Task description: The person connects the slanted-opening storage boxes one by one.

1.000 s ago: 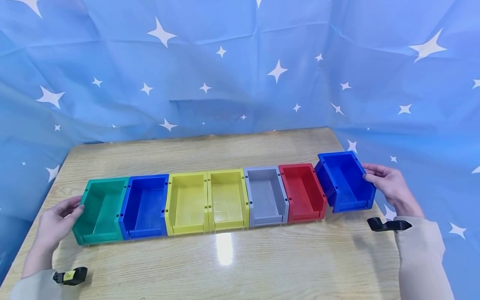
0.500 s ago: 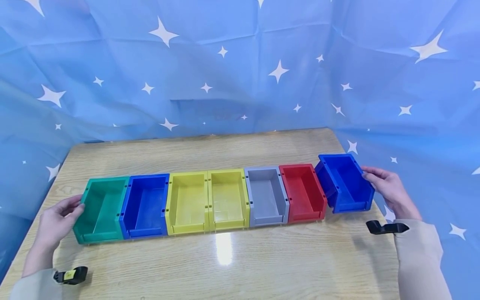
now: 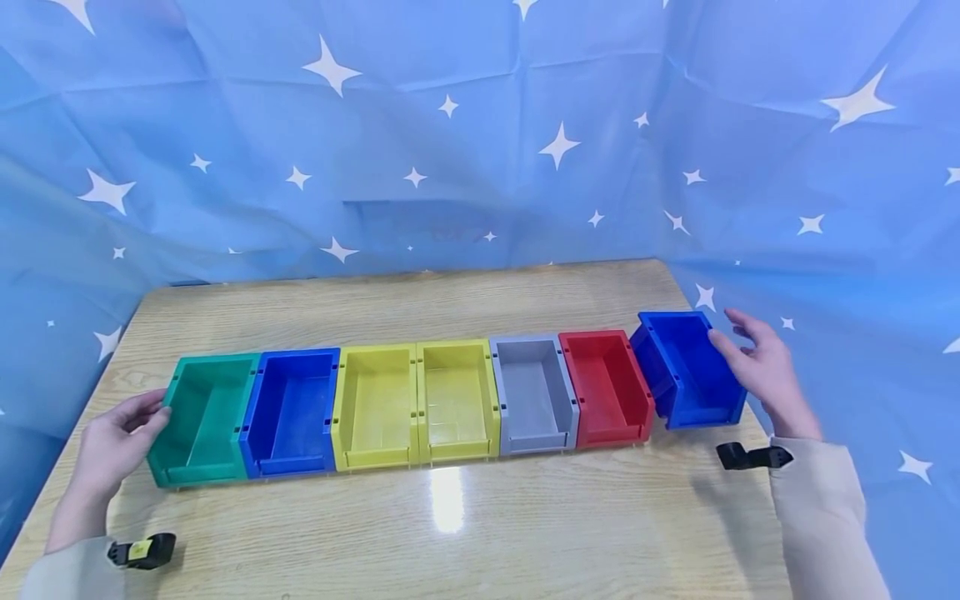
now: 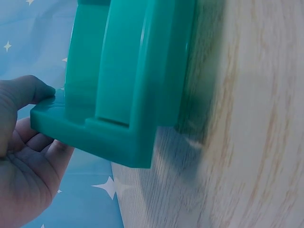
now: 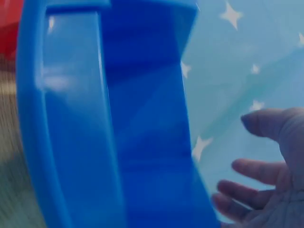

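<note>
My left hand (image 3: 112, 446) pinches the left wall of a green storage bin (image 3: 202, 425) at the left end of a row, thumb inside and fingers outside, as the left wrist view also shows. At the right end stands a separate blue bin (image 3: 690, 371), slightly angled beside the red bin (image 3: 606, 387). My right hand (image 3: 761, 358) is off that blue bin, with thumb and fingers spread apart near its right wall. In the right wrist view a gap shows between the fingers and the blue bin's wall.
Between the green and red bins stand another blue bin (image 3: 291, 412), two yellow bins (image 3: 375, 404) and a grey bin (image 3: 532, 396), side by side. They rest on a wooden table (image 3: 555, 525). A blue star-patterned cloth (image 3: 450, 142) hangs behind and at both sides.
My right hand has let go of the right-end blue bin and opened beside it, after that bin shifted slightly down and left. The left hand keeps its grip on the green bin.
</note>
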Demonstrator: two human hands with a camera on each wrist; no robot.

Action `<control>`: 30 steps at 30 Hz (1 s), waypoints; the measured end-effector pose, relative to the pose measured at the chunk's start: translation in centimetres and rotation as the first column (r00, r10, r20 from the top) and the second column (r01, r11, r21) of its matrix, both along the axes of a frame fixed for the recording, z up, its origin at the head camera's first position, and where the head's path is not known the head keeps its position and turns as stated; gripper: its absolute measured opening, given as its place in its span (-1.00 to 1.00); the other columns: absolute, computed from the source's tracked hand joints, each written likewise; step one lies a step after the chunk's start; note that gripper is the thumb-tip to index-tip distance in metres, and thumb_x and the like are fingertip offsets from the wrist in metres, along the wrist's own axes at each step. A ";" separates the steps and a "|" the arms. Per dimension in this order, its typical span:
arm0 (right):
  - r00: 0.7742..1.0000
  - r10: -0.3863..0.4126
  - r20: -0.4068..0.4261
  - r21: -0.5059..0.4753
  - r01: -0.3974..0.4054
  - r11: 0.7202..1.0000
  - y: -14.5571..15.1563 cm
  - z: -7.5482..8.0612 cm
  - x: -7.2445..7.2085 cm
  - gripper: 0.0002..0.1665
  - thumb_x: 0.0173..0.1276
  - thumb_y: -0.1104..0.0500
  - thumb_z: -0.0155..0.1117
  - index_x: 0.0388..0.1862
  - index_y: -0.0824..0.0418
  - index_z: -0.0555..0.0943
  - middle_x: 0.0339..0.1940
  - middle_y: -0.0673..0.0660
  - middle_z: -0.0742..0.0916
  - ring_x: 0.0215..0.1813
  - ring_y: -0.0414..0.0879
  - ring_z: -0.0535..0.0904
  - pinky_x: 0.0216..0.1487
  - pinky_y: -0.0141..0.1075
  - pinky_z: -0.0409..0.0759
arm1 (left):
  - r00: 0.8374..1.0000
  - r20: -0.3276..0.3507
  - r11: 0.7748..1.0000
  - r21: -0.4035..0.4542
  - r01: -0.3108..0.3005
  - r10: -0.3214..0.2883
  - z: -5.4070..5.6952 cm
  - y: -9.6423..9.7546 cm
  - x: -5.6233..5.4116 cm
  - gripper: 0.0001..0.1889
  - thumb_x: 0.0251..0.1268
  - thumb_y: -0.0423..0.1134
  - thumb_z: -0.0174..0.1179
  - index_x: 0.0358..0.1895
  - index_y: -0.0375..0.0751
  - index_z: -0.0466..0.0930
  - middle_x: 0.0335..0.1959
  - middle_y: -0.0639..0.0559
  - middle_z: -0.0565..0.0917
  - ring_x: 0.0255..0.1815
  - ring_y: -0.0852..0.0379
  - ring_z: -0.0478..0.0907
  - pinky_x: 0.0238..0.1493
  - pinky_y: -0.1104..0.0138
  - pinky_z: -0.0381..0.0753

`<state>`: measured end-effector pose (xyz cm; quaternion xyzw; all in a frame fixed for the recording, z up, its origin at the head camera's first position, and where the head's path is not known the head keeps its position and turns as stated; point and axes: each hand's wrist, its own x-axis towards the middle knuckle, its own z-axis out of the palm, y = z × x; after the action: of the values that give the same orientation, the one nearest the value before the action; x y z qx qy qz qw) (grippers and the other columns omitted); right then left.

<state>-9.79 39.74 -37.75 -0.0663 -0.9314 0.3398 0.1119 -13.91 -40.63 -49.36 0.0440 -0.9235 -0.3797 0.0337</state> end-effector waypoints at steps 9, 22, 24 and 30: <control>0.935 0.345 -0.078 0.202 -0.324 0.924 -4.4 0.6 -1.5 -0.28 0.41 0.10 0.10 0.45 0.31 0.13 0.46 0.43 0.03 0.47 0.30 -0.21 0.37 0.25 -0.27 | 1.000 0.008 0.999 0.035 -0.005 0.005 3.1 2.5 1.2 -0.49 0.40 -0.11 0.02 0.17 -0.53 0.39 -0.29 0.39 0.46 -0.31 0.68 0.29 -0.42 0.74 0.38; 0.911 0.357 0.204 0.328 -0.408 0.852 -7.6 -0.7 -2.4 -0.14 0.41 -0.16 0.00 0.53 0.09 -0.07 0.53 0.22 -0.16 0.48 0.15 -0.46 0.24 0.41 -0.38 | 1.000 -0.002 1.000 0.021 0.017 -0.017 4.4 3.3 1.5 -0.50 0.41 -0.17 -0.01 0.16 -0.61 0.36 -0.33 0.56 0.37 -0.31 0.71 0.26 -0.41 0.76 0.37; 0.910 0.352 0.219 0.344 -0.409 0.845 -7.8 -1.0 -2.5 -0.13 0.40 -0.19 0.00 0.53 0.07 -0.07 0.53 0.22 -0.15 0.48 0.14 -0.46 0.24 0.41 -0.38 | 1.000 -0.005 1.000 0.024 0.015 -0.015 4.3 3.3 1.5 -0.51 0.41 -0.17 -0.01 0.16 -0.60 0.36 -0.34 0.58 0.35 -0.31 0.71 0.26 -0.41 0.76 0.37; 0.921 0.341 0.190 0.407 -0.390 0.826 -8.1 -2.3 -2.7 -0.09 0.35 -0.25 0.02 0.53 0.04 -0.06 0.53 0.22 -0.11 0.49 0.15 -0.42 0.25 0.41 -0.34 | 1.000 -0.011 0.999 0.047 -0.006 0.006 3.6 2.9 1.5 -0.51 0.40 -0.14 0.01 0.17 -0.54 0.39 -0.31 0.51 0.40 -0.31 0.70 0.28 -0.41 0.77 0.36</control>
<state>-12.49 31.63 -40.01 0.1215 -0.9836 0.1330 0.0056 -12.46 -37.77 -45.77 0.0454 -0.9139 -0.4014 0.0388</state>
